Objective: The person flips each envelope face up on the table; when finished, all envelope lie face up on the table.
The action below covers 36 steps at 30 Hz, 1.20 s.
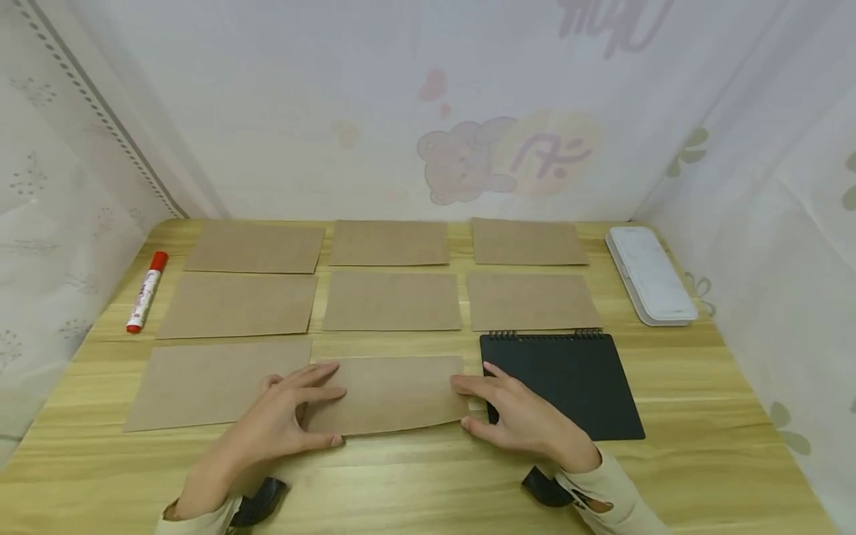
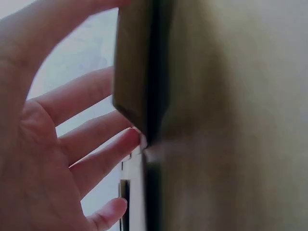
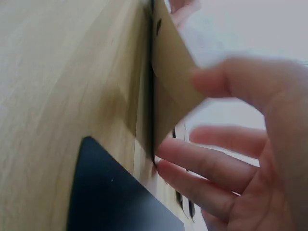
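Observation:
A flat brown kraft-paper rectangle (image 1: pixel 397 394) lies between both hands in the front row, close over the wooden table. My left hand (image 1: pixel 284 416) holds its left end, fingers spread on top and thumb at the near edge. At the other end my right hand (image 1: pixel 518 416) holds the right edge with its fingertips and thumb. In the right wrist view the thumb meets the paper (image 3: pixel 175 62), whose near corner stands off the tabletop. A black spiral notebook (image 1: pixel 568 386) lies partly under the right hand. Beside the left hand, another brown rectangle (image 1: pixel 200 383) is partly covered by it.
Several more brown rectangles (image 1: pixel 391 301) lie in rows behind. A red-capped marker (image 1: pixel 147 290) lies at the left edge of the table (image 1: pixel 414 498), and a white case (image 1: pixel 652 275) at the far right. Printed cloth (image 1: pixel 301 96) hangs behind and at both sides.

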Available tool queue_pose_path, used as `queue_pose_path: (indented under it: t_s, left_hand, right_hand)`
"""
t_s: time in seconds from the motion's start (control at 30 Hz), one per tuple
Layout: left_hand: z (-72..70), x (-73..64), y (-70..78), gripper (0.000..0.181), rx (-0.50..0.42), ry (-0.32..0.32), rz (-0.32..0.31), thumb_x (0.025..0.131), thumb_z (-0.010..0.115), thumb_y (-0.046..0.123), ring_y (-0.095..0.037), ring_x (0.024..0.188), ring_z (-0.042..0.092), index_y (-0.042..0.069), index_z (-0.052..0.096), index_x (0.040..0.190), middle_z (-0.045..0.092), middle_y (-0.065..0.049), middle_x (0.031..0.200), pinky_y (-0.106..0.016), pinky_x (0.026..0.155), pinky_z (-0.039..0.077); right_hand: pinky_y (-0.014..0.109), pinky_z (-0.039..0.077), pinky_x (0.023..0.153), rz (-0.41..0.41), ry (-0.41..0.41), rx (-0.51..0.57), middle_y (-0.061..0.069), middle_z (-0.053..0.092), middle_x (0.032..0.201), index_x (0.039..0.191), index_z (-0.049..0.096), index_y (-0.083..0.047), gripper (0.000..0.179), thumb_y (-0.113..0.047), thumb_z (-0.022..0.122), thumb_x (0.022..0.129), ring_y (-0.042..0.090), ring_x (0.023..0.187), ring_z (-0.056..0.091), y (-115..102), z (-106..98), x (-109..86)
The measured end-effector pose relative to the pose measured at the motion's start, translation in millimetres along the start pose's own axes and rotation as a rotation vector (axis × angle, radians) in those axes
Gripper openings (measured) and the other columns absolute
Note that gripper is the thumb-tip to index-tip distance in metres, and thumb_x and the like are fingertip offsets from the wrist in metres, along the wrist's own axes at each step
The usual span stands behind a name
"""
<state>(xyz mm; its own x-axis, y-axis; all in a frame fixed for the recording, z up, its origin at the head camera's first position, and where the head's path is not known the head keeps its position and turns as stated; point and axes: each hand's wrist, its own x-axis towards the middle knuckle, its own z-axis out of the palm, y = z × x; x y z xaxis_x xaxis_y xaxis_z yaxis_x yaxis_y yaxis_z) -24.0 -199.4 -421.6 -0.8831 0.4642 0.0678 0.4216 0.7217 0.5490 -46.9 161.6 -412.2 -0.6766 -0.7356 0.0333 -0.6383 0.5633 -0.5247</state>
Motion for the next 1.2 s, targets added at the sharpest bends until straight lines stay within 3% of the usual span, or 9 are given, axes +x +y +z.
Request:
queue_pose_path:
  t_s: [0.17,0.23,0.3,0.4,0.53,0.6,0.73,0.93,1.2]
  left_hand:
    - [-4.1,1.6,0.1,0.043,-0.057,-0.001,-0.014,0.072,0.075,0.049,-0.034,0.123,0.043,0.017,0.074,0.100,0.055,-0.007,0.129,-0.063,0.086,0.024]
    - [-6.4,4.3,-0.8,0.034,-0.089,0.003,-0.002,0.077,0.073,0.045,-0.031,0.118,0.049,0.017,0.075,0.096,0.060,-0.005,0.122,-0.062,0.092,0.027]
    - [-8.6,7.3,-1.7,0.028,-0.120,-0.004,-0.012,0.081,0.070,0.042,-0.029,0.112,0.055,0.017,0.075,0.094,0.064,-0.002,0.116,-0.054,0.093,0.036]
    - [-10.7,11.1,-2.7,0.022,-0.140,0.003,-0.025,0.086,0.065,0.036,-0.025,0.103,0.061,0.017,0.075,0.092,0.067,0.002,0.105,-0.046,0.083,0.048]
    - [-10.1,13.7,-2.4,0.020,-0.112,0.029,-0.059,0.090,0.061,0.033,-0.021,0.097,0.063,0.018,0.074,0.093,0.069,0.006,0.099,-0.043,0.081,0.050]
    - [-9.3,15.0,-2.1,0.020,-0.091,0.045,-0.065,0.091,0.061,0.032,-0.020,0.093,0.065,0.017,0.074,0.094,0.069,0.006,0.095,-0.042,0.080,0.050]
    - [-7.9,16.3,-1.2,0.019,-0.054,0.070,-0.083,0.091,0.060,0.031,-0.019,0.087,0.066,0.017,0.072,0.092,0.070,0.006,0.090,-0.042,0.075,0.051]
    - [-5.8,17.9,-0.4,0.013,-0.031,0.112,-0.117,0.091,0.061,0.032,-0.007,0.065,0.057,0.021,0.065,0.085,0.066,0.012,0.079,-0.036,0.064,0.049]
    - [-3.3,17.3,-1.9,0.017,-0.082,0.148,-0.181,0.091,0.060,0.032,-0.001,0.045,0.027,0.016,0.056,0.087,0.045,0.015,0.052,-0.023,0.044,0.030]
  right_hand:
    - [0.039,0.017,0.110,0.038,0.027,0.038,0.001,0.063,0.117,0.132,0.046,-0.002,0.047,-0.034,0.045,0.098,0.011,0.113,0.054,-0.9,-0.2,-0.1]
    - [0.037,0.028,0.106,0.055,0.052,0.068,0.002,0.062,0.116,0.131,0.046,-0.002,0.044,-0.033,0.044,0.099,0.010,0.109,0.056,-1.8,-0.5,0.8]
    - [0.034,0.040,0.097,0.071,0.094,0.097,0.004,0.062,0.113,0.126,0.045,-0.002,0.038,-0.029,0.046,0.099,0.011,0.104,0.059,-3.1,0.1,2.6]
    - [0.024,0.051,0.069,0.058,0.173,0.103,0.006,0.062,0.103,0.116,0.042,-0.003,0.027,-0.022,0.048,0.098,0.012,0.090,0.065,-4.8,1.5,6.7]
    - [0.017,0.043,0.054,-0.018,0.274,0.025,0.004,0.064,0.085,0.105,0.039,-0.004,0.018,-0.013,0.052,0.096,0.009,0.069,0.063,-4.0,4.5,11.3]
    - [0.014,0.039,0.049,-0.054,0.311,-0.017,-0.001,0.059,0.074,0.103,0.038,-0.004,0.017,-0.013,0.051,0.096,0.003,0.054,0.053,-2.7,6.0,12.9]
    - [0.012,0.034,0.044,-0.129,0.386,-0.140,-0.002,0.052,0.070,0.099,0.041,-0.002,0.018,-0.020,0.041,0.100,0.001,0.048,0.041,-0.8,8.8,16.0]
    - [0.020,0.045,0.050,-0.228,0.484,-0.292,0.000,0.059,0.077,0.095,0.053,-0.005,0.032,-0.023,0.028,0.103,0.006,0.056,0.052,-0.7,11.6,17.5]
    - [0.033,0.053,0.069,-0.318,0.543,-0.302,0.007,0.065,0.095,0.110,0.064,-0.007,0.033,-0.012,0.032,0.101,0.019,0.081,0.064,1.9,9.6,19.0]
